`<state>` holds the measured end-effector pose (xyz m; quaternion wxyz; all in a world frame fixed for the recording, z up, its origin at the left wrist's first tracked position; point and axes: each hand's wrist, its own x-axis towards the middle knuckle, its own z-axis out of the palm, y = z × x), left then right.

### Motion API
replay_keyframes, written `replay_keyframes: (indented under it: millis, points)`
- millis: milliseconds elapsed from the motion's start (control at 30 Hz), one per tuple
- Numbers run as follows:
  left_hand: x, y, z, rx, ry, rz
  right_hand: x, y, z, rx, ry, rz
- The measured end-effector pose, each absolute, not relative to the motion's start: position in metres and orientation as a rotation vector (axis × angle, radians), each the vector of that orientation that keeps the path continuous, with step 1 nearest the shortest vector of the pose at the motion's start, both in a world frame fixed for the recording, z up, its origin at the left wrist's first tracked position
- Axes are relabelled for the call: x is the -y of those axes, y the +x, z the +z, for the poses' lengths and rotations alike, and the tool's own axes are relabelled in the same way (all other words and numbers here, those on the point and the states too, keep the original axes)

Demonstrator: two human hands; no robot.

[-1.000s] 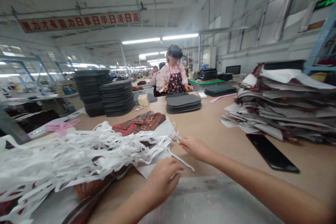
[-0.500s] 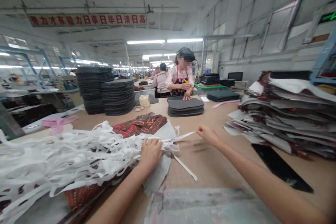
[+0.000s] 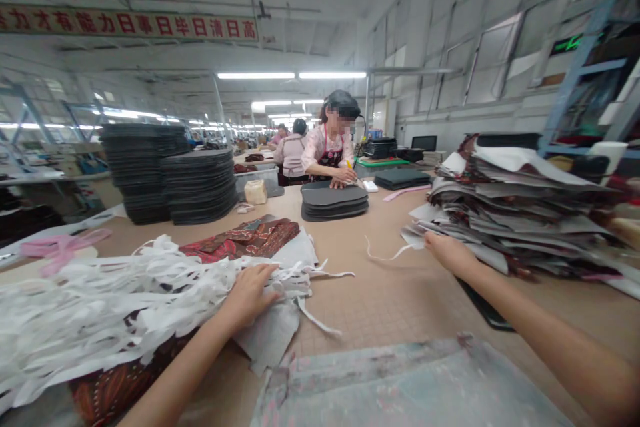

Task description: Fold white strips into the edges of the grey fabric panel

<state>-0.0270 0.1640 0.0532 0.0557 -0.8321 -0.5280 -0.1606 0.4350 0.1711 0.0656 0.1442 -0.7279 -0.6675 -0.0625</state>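
My left hand (image 3: 249, 292) lies flat with fingers stretched out on a big heap of white fabric strips (image 3: 115, 300) that covers red patterned cloth (image 3: 240, 240). My right hand (image 3: 447, 252) is out to the right, pinching one thin white strip (image 3: 385, 255) that trails in the air to the left. It is close to the front of a tall pile of white-backed patterned sheets (image 3: 520, 207).
A person in a floral apron (image 3: 334, 150) works at a stack of dark grey pieces (image 3: 334, 200) across the tan table (image 3: 380, 293). Tall dark stacks (image 3: 170, 173) stand at the back left. A black phone (image 3: 485, 307) lies under my right forearm. A worn grey mat (image 3: 400, 387) is nearest me.
My right hand has pulled one white strip free of the heap and carried it rightwards to the sheet pile. My left hand moved up onto the heap and flattened there.
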Motion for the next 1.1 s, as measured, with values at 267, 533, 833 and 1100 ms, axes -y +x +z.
replay_keyframes:
  millis: [267, 533, 833, 1100]
  points:
    - [-0.141, 0.054, 0.058, 1.233, -2.784, -0.802, -0.119, 0.408, 0.068, 2.036, -1.830, 0.330]
    - [-0.101, 0.137, 0.077, 1.081, -4.011, -0.911, -0.042, 0.339, 0.097, 2.003, -1.045, 0.637]
    - [-0.083, 0.040, 0.073, 2.113, -3.768, -0.945, -0.023, 0.385, 0.056, 1.777, -1.568, 0.766]
    - [-0.032, -0.013, 0.041, 2.716, -3.204, -0.785, -0.003, 0.361, 0.015, 2.113, -1.571, 0.577]
